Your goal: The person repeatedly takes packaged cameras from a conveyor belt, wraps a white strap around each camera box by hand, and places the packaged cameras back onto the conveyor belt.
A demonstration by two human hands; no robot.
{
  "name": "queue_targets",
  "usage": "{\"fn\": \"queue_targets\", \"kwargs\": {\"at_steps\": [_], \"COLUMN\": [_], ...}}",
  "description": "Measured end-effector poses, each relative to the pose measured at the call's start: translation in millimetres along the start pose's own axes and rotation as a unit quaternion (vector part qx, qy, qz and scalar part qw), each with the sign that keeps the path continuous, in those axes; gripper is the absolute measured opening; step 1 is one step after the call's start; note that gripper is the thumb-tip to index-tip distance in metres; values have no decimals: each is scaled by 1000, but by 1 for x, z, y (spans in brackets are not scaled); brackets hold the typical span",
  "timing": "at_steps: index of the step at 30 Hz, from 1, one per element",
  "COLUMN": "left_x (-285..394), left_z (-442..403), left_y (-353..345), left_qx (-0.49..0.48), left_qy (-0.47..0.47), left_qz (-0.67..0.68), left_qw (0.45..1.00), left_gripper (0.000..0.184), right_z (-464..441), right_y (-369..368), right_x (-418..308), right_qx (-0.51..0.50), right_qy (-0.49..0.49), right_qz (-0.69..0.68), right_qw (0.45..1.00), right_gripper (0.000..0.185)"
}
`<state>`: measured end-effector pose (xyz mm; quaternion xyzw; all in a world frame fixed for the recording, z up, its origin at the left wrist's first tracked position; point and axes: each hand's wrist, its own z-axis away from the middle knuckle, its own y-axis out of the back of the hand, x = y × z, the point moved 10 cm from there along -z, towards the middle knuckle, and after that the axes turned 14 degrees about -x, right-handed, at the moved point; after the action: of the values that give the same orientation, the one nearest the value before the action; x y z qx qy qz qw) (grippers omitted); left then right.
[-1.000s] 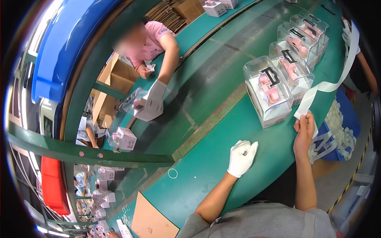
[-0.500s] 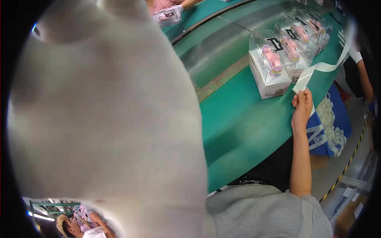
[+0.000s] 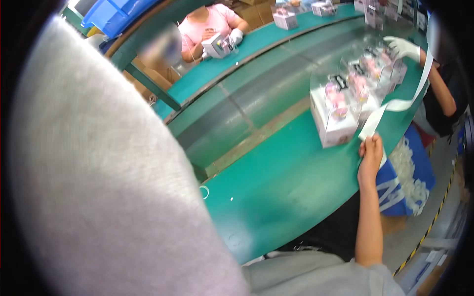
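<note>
My right hand (image 3: 371,154) is closed, pinching the end of a long white strip (image 3: 395,105) over the near edge of the green work surface (image 3: 291,172). From there the strip runs up toward the upper right. Just beyond the hand stands a white box (image 3: 339,132) with a clear cover and a pink toy (image 3: 337,101) inside. Several similar boxes line up behind it. Blurred pale fabric (image 3: 108,172), apparently my left arm or gloved left hand very close to the camera, fills the left side; its fingers cannot be made out.
A co-worker's white-gloved hand (image 3: 404,48) reaches to the far boxes. Across the conveyor (image 3: 247,101), a person in pink handles another box (image 3: 215,47). A blue bag (image 3: 392,190) with white strip scraps (image 3: 407,172) sits below right. A blue crate (image 3: 113,17) is upper left.
The pale fabric at left has shifted, uncovering the far bench and the person in pink. The view has tilted. The co-worker's gloved hand now reaches the far boxes. My right hand keeps the strip.
</note>
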<state>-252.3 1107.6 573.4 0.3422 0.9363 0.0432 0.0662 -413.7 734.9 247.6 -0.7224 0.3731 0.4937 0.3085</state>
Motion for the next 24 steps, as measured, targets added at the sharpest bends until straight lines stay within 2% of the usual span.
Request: {"fn": "queue_targets", "kwargs": {"at_steps": [5, 8, 12, 14, 17, 22, 24], "left_x": [32, 23, 37, 34, 12, 18, 1], "left_z": [-6, -14, -17, -19, -32, -36, -42], "left_y": [-3, -3, 7, 0, -17, -18, -32], "left_qx": [12, 34, 91, 95, 73, 72, 70], "left_qy": [-44, -64, -111, -94, -87, -64, -64], "left_qz": [-21, -42, -130, -119, -60, -63, -65], "left_qw": [999, 996, 981, 984, 992, 993, 993], "left_gripper": [54, 54, 52, 52, 51, 49, 49], "right_z": [1, 0, -2, -10, 8, 17, 9], "right_y": [-2, 1, -7, -10, -2, 5, 1], "right_x": [-1, 2, -9, -9, -7, -2, -2], "right_qx": [-3, -15, -1, -12, 27, 13, 8], "right_qy": [0, 8, -26, -22, -20, -34, -27], "right_qz": [-12, -13, 9, 3, -19, -2, -7], "right_qw": [1000, 1000, 1000, 1000, 999, 999, 1000], "right_gripper": [11, 10, 9, 9, 8, 8, 9]}}
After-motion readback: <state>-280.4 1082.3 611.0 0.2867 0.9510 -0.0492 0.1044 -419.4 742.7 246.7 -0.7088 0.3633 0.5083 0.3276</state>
